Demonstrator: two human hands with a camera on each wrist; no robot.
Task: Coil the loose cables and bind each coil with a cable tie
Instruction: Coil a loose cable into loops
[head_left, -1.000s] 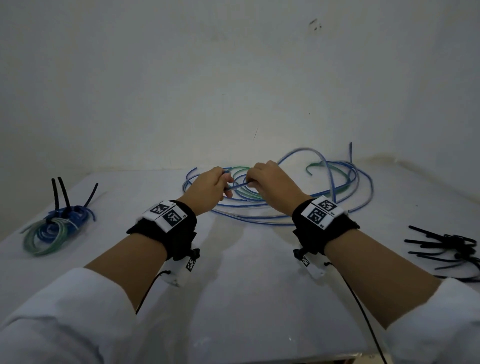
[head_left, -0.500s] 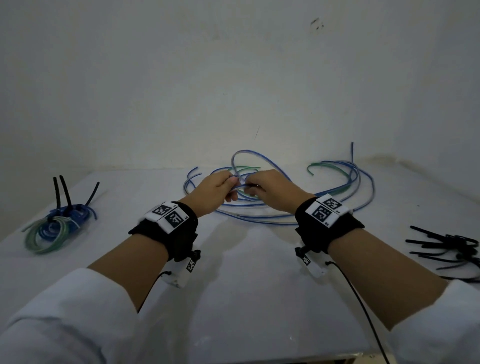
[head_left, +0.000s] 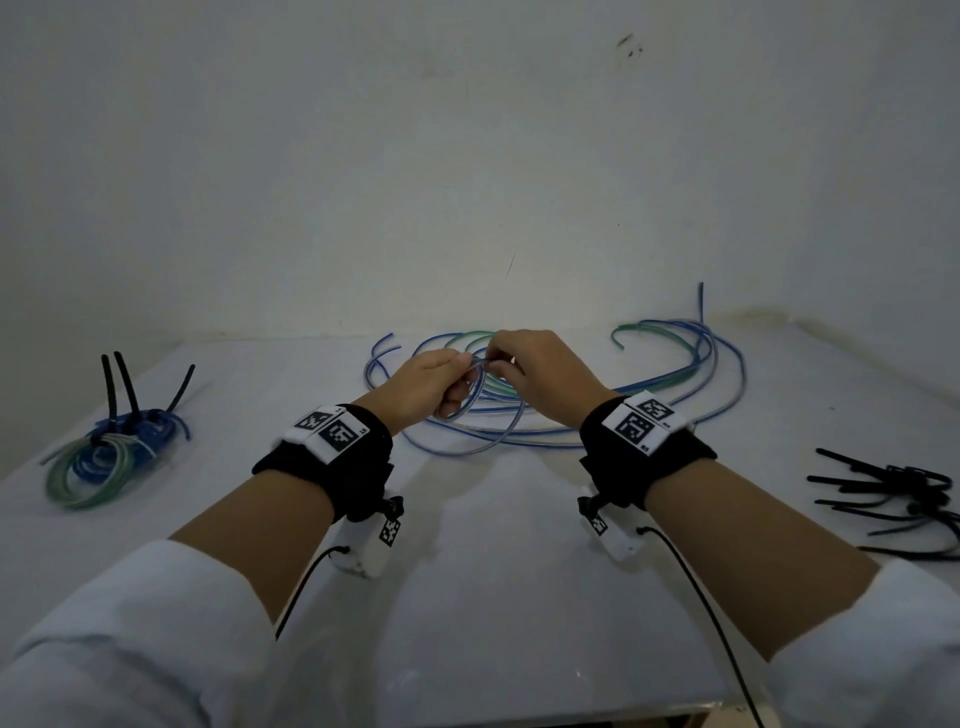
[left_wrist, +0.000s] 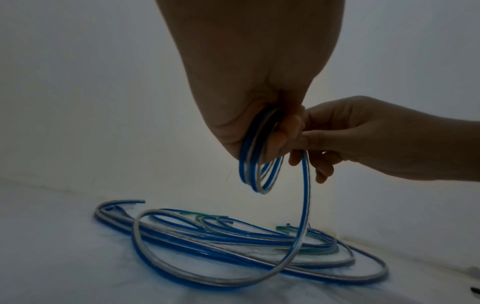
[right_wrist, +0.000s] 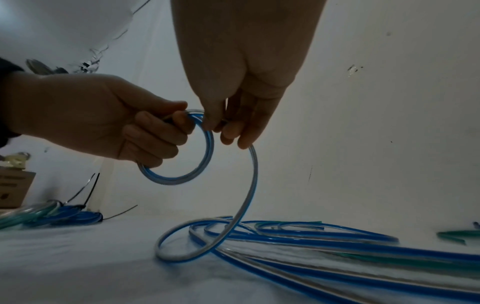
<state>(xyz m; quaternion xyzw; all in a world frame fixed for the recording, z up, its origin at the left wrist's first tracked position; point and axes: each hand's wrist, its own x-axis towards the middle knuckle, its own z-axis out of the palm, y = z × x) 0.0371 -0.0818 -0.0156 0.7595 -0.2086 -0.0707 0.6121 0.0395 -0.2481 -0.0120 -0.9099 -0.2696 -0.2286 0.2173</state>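
My left hand (head_left: 434, 382) grips a small coil of blue-and-clear cable (left_wrist: 259, 164) above the table, its loops hanging below the curled fingers (right_wrist: 153, 142). My right hand (head_left: 524, 371) pinches the same cable (right_wrist: 250, 185) right beside the coil (right_wrist: 179, 174), thumb against fingers. From there the cable drops in a long curve to the loose blue and green cables (head_left: 649, 384) lying at the back of the table (head_left: 493, 597). Black cable ties (head_left: 893, 493) lie at the right edge.
Two bound coils, blue and green (head_left: 104, 457), sit at the left edge with black tie tails sticking up. A white wall stands just behind the table. A cardboard box (right_wrist: 13, 189) shows far left in the right wrist view.
The tall loop of cable raised over the table has come down and been drawn into the small coil in my left hand. Both hands stayed close together.
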